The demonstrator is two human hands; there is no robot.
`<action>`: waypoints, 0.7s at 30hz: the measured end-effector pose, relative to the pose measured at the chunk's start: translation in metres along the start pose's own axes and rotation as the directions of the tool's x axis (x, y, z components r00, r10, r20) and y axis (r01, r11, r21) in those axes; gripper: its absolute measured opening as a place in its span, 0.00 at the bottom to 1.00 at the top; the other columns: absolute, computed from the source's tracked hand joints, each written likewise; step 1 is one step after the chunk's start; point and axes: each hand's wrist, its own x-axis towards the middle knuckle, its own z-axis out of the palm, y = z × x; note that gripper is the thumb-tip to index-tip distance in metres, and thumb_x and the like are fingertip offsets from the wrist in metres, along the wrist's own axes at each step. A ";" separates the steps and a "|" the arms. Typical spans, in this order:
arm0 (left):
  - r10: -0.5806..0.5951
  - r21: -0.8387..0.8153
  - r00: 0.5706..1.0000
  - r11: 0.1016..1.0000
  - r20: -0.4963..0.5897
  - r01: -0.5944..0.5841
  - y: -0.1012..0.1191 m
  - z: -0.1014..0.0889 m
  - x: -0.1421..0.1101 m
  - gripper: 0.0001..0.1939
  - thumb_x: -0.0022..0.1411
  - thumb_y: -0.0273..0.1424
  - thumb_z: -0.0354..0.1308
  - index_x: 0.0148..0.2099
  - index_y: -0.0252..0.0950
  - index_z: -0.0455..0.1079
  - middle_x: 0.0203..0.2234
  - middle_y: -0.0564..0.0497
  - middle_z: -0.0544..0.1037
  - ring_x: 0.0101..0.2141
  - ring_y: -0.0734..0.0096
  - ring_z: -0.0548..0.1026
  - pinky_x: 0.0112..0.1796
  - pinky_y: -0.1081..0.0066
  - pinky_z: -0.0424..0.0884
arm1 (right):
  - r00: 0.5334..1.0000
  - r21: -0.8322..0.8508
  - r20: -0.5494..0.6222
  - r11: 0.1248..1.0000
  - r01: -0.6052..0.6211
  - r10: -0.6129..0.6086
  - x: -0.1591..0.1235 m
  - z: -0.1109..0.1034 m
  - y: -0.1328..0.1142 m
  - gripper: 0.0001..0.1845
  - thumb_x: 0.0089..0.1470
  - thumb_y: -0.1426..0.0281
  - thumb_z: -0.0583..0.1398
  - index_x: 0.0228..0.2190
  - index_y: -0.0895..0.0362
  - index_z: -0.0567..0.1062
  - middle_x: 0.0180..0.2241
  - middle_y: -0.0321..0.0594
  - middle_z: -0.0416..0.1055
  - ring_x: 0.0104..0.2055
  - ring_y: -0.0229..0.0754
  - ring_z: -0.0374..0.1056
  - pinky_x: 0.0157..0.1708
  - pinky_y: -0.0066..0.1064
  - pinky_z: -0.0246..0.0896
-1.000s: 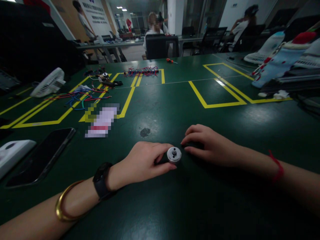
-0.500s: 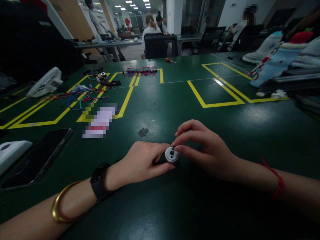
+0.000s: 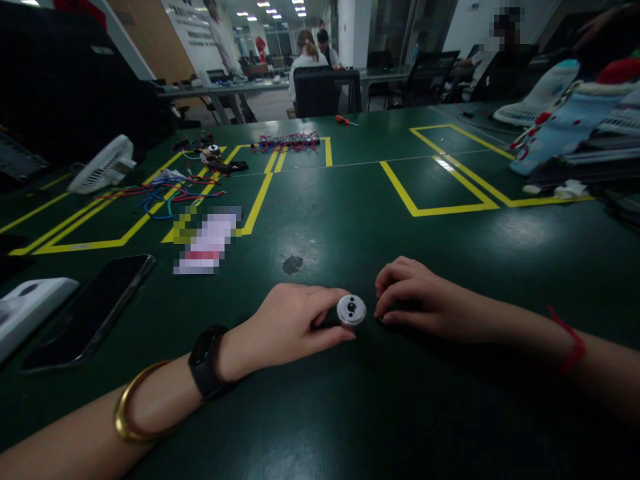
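A small silver cylindrical part (image 3: 351, 311), its round top marked with a dark centre and small dark holes, stands upright on the green table. My left hand (image 3: 295, 320) grips its side between thumb and forefinger. To the right, apart from the part, my right hand (image 3: 425, 297) is low over the table with fingers curled and the thumb drawn in near the fingertips. Whatever those fingertips hold, if anything, is too small to make out.
On the left lie a phone (image 3: 90, 310), a white device (image 3: 35, 307), a blurred paper packet (image 3: 210, 240) and loose wires (image 3: 170, 193). Farther back are a wire bundle (image 3: 287, 141) and a red screwdriver (image 3: 345, 121). A blue bottle-like object (image 3: 555, 127) stands right; people sit beyond.
My right hand has drawn away from the silver part to the right and its fingers have curled in. My left hand keeps hold of the part. The view has shifted slightly.
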 end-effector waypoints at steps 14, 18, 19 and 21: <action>0.020 -0.016 1.000 1.000 -0.015 -0.020 -0.001 0.000 0.000 0.18 0.64 0.42 0.57 0.53 0.42 0.66 0.26 0.56 0.73 0.25 0.74 0.70 0.28 0.75 0.59 | 0.870 0.489 -0.380 0.867 -0.098 0.313 -0.002 -0.011 0.017 0.08 0.56 0.63 0.61 0.34 0.53 0.78 0.35 0.38 0.73 0.38 0.42 0.68 0.37 0.33 0.62; 0.012 -0.015 1.000 1.000 -0.010 -0.012 0.000 0.000 0.000 0.18 0.63 0.41 0.58 0.53 0.43 0.66 0.27 0.57 0.73 0.26 0.74 0.70 0.28 0.75 0.59 | 0.738 0.692 -0.437 0.716 -0.090 0.514 0.000 -0.007 0.029 0.08 0.52 0.63 0.64 0.32 0.53 0.79 0.27 0.36 0.72 0.29 0.38 0.66 0.29 0.30 0.59; 0.011 -0.014 1.000 1.000 -0.010 -0.011 0.000 0.000 0.000 0.18 0.63 0.42 0.58 0.53 0.43 0.65 0.27 0.57 0.73 0.26 0.74 0.70 0.28 0.75 0.59 | 0.724 0.717 -0.438 0.693 -0.076 0.533 0.001 -0.007 0.031 0.07 0.52 0.63 0.64 0.32 0.53 0.79 0.26 0.35 0.71 0.28 0.37 0.65 0.28 0.30 0.59; 0.011 -0.013 1.000 1.000 -0.011 -0.011 0.000 0.000 0.000 0.18 0.63 0.42 0.57 0.53 0.43 0.65 0.27 0.57 0.73 0.26 0.74 0.70 0.28 0.75 0.59 | 0.706 0.754 -0.438 0.655 -0.049 0.556 0.003 -0.007 0.032 0.07 0.52 0.64 0.64 0.31 0.54 0.79 0.25 0.35 0.70 0.28 0.36 0.64 0.29 0.29 0.59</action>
